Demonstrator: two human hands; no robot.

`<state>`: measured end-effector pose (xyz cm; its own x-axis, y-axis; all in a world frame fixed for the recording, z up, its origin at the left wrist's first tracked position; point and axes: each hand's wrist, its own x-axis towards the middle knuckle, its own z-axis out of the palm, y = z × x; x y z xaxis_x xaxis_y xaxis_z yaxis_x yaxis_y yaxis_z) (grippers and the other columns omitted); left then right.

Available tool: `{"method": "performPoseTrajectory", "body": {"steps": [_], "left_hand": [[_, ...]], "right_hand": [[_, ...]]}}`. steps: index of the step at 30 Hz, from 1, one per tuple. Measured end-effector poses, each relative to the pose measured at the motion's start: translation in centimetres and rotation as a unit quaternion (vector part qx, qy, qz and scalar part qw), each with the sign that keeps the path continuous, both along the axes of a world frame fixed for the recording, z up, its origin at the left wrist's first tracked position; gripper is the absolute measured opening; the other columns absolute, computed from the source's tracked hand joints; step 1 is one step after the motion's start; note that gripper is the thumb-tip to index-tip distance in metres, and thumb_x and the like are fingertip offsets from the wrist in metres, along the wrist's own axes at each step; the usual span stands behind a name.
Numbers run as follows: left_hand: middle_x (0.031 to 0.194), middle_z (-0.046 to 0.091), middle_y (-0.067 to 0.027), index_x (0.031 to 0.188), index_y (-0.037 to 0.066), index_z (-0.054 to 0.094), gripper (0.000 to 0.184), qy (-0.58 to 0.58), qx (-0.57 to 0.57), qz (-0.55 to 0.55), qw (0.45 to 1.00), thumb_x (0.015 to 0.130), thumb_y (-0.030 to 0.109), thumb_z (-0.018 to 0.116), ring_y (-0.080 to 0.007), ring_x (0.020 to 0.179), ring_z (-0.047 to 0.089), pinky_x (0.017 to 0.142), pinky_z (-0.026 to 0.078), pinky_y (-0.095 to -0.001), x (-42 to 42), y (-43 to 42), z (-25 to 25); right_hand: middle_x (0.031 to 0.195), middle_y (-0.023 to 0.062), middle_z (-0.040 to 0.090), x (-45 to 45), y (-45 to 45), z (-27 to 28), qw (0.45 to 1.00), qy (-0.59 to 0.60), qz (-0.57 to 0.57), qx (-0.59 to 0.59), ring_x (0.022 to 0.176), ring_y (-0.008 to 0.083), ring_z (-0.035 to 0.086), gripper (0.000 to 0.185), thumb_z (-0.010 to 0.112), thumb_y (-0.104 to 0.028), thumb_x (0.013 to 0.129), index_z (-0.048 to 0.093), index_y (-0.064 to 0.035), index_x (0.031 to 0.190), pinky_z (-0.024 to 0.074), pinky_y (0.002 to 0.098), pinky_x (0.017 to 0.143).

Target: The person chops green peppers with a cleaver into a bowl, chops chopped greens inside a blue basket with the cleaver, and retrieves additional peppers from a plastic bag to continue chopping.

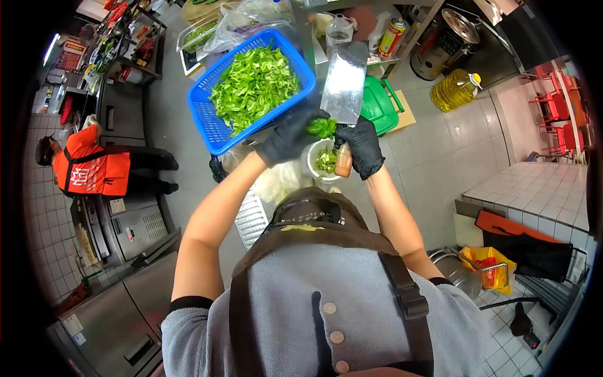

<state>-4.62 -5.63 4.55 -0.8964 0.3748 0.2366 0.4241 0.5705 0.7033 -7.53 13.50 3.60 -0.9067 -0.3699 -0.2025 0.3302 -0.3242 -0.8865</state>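
Note:
My right hand (pixel 362 147), in a black glove, is wrapped round the wooden handle of a cleaver (pixel 344 85), whose wide blade points away from me. Beside it my left hand (pixel 291 138), also gloved in black, has its fingers closed on a green pepper (pixel 322 128). Below the pepper is a white bucket (pixel 310 161) with green scraps (pixel 326 161) in it. A blue basket (pixel 198 113) full of cut green peppers (pixel 254 88) stands just beyond my left hand.
A green lidded bin (pixel 379 110) is right of the blade. An oil bottle (pixel 453 91) stands on the floor at the right. A person in an orange top (pixel 85 164) is at the left counter. Plastic bags (pixel 251 28) lie behind the basket.

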Motion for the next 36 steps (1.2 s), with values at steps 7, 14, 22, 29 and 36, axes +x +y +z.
{"method": "performPoseTrajectory", "body": {"steps": [7, 14, 22, 29, 36], "left_hand": [[0.104, 0.055, -0.0092, 0.113, 0.008, 0.052, 0.043, -0.057, 0.106, -0.041, 0.992, 0.074, 0.006, 0.070, -0.0238, 0.098, 0.053, 0.089, 0.042, -0.0361, -2.1, -0.4, -2.2], [0.101, 0.055, -0.0083, 0.109, 0.008, 0.053, 0.041, -0.063, 0.078, 0.001, 0.995, 0.072, 0.005, 0.072, -0.0246, 0.100, 0.053, 0.089, 0.042, -0.0350, -2.5, 2.1, -6.0], [0.109, 0.056, -0.0046, 0.114, 0.006, 0.050, 0.044, -0.208, 0.184, -0.064, 0.959, 0.075, -0.002, 0.069, -0.0157, 0.105, 0.052, 0.095, 0.041, -0.0317, -2.8, 3.1, -9.7], [0.108, 0.056, -0.0035, 0.114, 0.006, 0.050, 0.042, -0.243, 0.196, 0.041, 0.949, 0.077, -0.005, 0.066, -0.0147, 0.103, 0.051, 0.092, 0.043, -0.0303, 0.0, 4.3, -13.0], [0.107, 0.055, -0.0017, 0.107, 0.008, 0.051, 0.040, -0.259, 0.233, 0.019, 0.937, 0.074, -0.009, 0.067, -0.0126, 0.103, 0.051, 0.092, 0.043, -0.0294, 2.5, 3.4, -12.7]], "right_hand": [[0.072, 0.0026, 0.057, -0.6, 0.2, 0.3, 0.999, 0.011, -0.009, 0.045, 0.057, 0.0110, 0.053, 0.022, 0.060, 0.002, 0.071, 0.058, -0.0016, 0.092, 0.0448, 0.0259, 0.052], [0.072, 0.0039, 0.059, -1.3, 2.0, -3.5, 0.995, 0.021, -0.034, 0.095, 0.058, 0.0115, 0.055, 0.025, 0.062, 0.002, 0.069, 0.057, 0.0004, 0.094, 0.0451, 0.0270, 0.053], [0.075, 0.0040, 0.059, -1.2, 4.2, -5.3, 0.996, -0.019, 0.017, 0.081, 0.059, 0.0116, 0.054, 0.027, 0.061, 0.002, 0.068, 0.059, 0.0006, 0.094, 0.0447, 0.0263, 0.053], [0.070, 0.0033, 0.057, -0.8, 3.7, -9.0, 0.992, 0.032, 0.018, 0.123, 0.056, 0.0122, 0.053, 0.023, 0.059, 0.004, 0.070, 0.057, -0.0014, 0.092, 0.0439, 0.0262, 0.050], [0.069, 0.0032, 0.057, 1.4, 3.8, -8.9, 0.991, -0.049, 0.088, 0.089, 0.056, 0.0119, 0.054, 0.016, 0.063, 0.000, 0.071, 0.059, -0.0027, 0.086, 0.0449, 0.0262, 0.052]]}}
